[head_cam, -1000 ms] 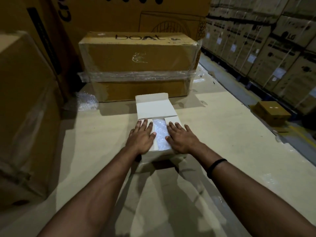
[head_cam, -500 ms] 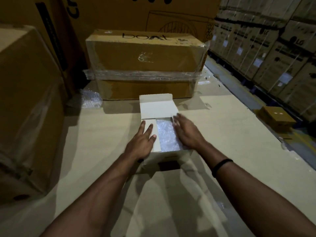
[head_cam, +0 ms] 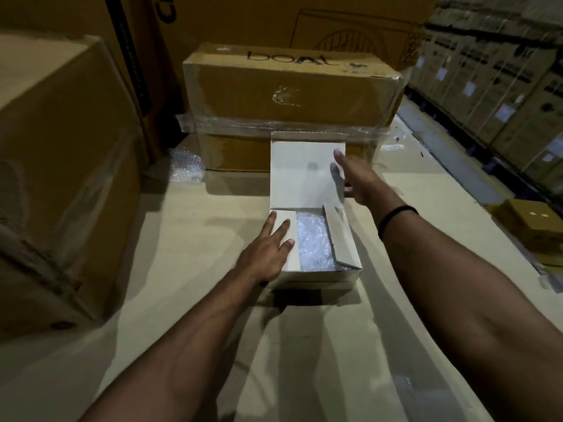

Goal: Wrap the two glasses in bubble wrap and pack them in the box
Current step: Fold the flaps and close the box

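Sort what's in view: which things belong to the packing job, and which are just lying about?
Job: white box, its open lid, bubble wrap inside, left hand flat on the left flap, right hand at the lid's edge.

Lying about: taped brown carton, loose bubble wrap scrap, small brown box at right, large carton on the left, stacked cartons.

Left hand (head_cam: pixel 268 249) flat, fingers straight; right hand (head_cam: pixel 357 181) extended forward, fingers straight.
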Demonstrator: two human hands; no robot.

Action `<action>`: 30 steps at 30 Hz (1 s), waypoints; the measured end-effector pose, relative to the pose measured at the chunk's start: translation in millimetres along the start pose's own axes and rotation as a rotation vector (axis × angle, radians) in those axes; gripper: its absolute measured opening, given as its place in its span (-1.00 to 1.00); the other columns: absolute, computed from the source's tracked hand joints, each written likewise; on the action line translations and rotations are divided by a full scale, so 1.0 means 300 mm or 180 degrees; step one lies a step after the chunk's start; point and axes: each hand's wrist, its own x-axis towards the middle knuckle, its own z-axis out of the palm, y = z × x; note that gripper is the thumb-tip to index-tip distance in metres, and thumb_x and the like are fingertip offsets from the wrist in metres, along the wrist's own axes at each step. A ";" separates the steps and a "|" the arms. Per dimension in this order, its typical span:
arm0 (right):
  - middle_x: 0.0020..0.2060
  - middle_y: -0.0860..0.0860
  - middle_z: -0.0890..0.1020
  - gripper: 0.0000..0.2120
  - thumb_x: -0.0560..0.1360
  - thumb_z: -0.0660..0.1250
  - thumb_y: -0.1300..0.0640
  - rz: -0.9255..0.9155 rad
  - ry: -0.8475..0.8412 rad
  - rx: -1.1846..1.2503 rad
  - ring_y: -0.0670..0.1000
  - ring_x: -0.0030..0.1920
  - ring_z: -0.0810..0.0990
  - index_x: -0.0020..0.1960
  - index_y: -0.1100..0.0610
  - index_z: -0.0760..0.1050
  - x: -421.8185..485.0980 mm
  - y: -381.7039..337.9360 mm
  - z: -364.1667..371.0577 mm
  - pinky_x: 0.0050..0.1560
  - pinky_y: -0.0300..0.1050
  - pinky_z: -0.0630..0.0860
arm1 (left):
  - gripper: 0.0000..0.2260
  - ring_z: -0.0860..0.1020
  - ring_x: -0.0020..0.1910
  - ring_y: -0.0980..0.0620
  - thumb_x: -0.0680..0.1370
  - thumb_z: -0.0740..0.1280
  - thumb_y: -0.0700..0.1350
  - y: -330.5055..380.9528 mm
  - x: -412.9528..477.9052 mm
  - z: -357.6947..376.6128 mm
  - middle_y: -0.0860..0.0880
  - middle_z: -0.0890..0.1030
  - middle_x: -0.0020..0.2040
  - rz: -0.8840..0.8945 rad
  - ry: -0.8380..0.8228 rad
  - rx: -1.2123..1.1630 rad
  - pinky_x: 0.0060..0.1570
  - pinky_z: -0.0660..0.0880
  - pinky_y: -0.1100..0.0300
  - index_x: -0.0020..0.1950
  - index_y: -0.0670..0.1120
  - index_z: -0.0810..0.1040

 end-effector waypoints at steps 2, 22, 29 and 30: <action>-0.04 0.00 0.53 -0.46 0.56 0.17 -0.27 -0.0328 0.0112 0.0027 0.04 -0.02 0.50 0.34 0.10 0.41 -0.026 -0.072 -0.019 0.05 0.04 0.48 | -0.52 0.21 0.51 0.03 0.65 0.09 0.15 -0.001 -0.001 0.005 0.20 -0.18 0.58 0.0003 0.0074 -0.0037 0.38 0.29 0.00 0.57 0.16 0.10; 0.20 -0.07 0.55 -0.68 0.52 0.40 0.16 -0.1602 0.0311 -0.1230 -0.06 0.21 0.50 0.27 0.03 0.55 -0.477 0.211 -0.088 0.05 -0.49 0.34 | -0.66 0.57 0.12 0.07 0.47 0.48 -0.16 0.077 -0.119 -0.199 0.05 0.61 0.08 0.0561 0.1295 -0.1706 0.15 0.49 0.19 0.23 -0.03 0.59; 0.43 -0.03 0.40 -0.66 0.53 0.38 0.21 -0.1397 0.0192 -0.1566 -0.12 0.30 0.45 0.29 0.08 0.55 -0.530 0.395 -0.063 0.21 -0.40 0.33 | -0.67 0.53 0.26 0.02 0.42 0.52 -0.23 -0.014 -0.217 -0.053 0.03 0.59 0.23 0.0756 0.1245 -0.1240 0.24 0.34 0.35 0.16 -0.10 0.62; 0.45 -0.02 0.38 -0.66 0.53 0.38 0.20 -0.1384 0.0190 -0.1589 -0.10 0.35 0.43 0.30 0.07 0.54 -0.532 0.406 -0.058 0.22 -0.44 0.28 | -0.64 0.47 0.34 0.02 0.44 0.50 -0.21 -0.016 -0.228 -0.036 -0.02 0.53 0.33 0.0718 0.1238 -0.1124 0.28 0.28 0.35 0.22 -0.09 0.60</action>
